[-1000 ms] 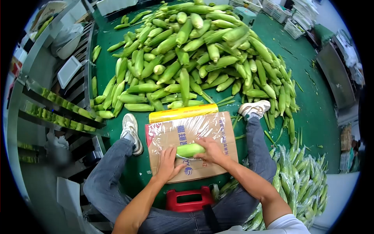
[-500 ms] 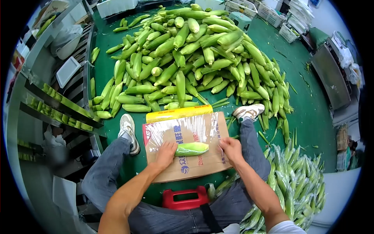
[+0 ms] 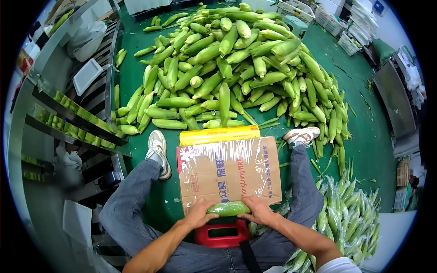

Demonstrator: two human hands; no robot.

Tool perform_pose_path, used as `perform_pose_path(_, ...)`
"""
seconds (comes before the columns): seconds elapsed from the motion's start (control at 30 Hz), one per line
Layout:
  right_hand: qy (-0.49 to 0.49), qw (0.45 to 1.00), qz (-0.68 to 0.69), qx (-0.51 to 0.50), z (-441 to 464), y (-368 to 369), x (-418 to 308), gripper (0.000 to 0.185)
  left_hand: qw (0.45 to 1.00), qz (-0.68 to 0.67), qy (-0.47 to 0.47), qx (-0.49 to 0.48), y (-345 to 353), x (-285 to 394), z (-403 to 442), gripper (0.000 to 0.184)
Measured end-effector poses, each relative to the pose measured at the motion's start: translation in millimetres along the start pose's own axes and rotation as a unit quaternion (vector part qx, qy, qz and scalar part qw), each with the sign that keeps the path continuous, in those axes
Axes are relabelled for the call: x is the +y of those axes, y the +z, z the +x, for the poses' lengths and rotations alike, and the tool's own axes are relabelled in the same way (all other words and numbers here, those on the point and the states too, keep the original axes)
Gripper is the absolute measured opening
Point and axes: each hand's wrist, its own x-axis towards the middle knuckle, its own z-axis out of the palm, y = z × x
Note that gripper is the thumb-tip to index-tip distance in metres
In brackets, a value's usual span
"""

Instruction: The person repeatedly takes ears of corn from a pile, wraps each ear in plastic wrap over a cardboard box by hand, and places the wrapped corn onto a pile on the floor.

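Observation:
An ear of corn (image 3: 229, 209), green-husked and shiny with clear film, lies level between my hands at the near edge of a flat cardboard box (image 3: 205, 182). My left hand (image 3: 199, 214) grips its left end, and my right hand (image 3: 257, 210) closes round the right end. Clear film stretches over the far part of the cardboard. Behind it sits a long yellow cling wrap box (image 3: 218, 135). Just below my hands is a red plastic object with a handle-like opening (image 3: 222, 235).
A big heap of unwrapped corn (image 3: 214, 68) covers the green floor (image 3: 364, 150) ahead. Film-wrapped ears (image 3: 346, 223) are piled at my right. A slatted metal rack (image 3: 98, 68) stands left, baskets (image 3: 349, 44) at the back right. My shoes (image 3: 159, 150) flank the cardboard.
The corn has come toward me, from the middle of the cardboard to its near edge. My right hand, earlier apart from it, now holds its right end. The view has shifted slightly.

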Motion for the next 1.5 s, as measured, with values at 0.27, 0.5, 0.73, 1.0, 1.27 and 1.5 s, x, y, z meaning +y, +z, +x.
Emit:
perform_pose_path(0.27, 0.028, 0.935, -0.310, 0.171, 187, -68, 55, 0.046, 0.931, 0.255, 0.021, 0.261, -68, 42, 113, 0.052)
perform_pose_path(0.5, 0.012, 0.995, -0.050, 0.084, 220, -97, 38, 0.038, 0.907, 0.237, 0.163, 0.308, -62, 23, 180, 0.052)
perform_pose_path(0.73, -0.050, 0.976, -0.205, 0.061, 173, -64, 17, 0.043, 0.990, 0.004, 0.129, 0.052, -23, 37, 113, 0.053)
perform_pose_path(1.0, 0.105, 0.952, 0.139, -0.251, 104, -118, -8, 0.064, 0.742, -0.519, -0.107, -0.411, 29, 56, -16, 0.051)
perform_pose_path(1.27, 0.307, 0.896, 0.318, 0.050, -121, -118, -29, 0.041, 0.979, 0.077, 0.173, -0.076, 1, 137, 12, 0.052)
perform_pose_path(1.5, 0.588, 0.655, 0.447, 0.157, -388, -135, 5, 0.057, 0.854, 0.165, 0.421, 0.257, 70, 126, 71, 0.034)
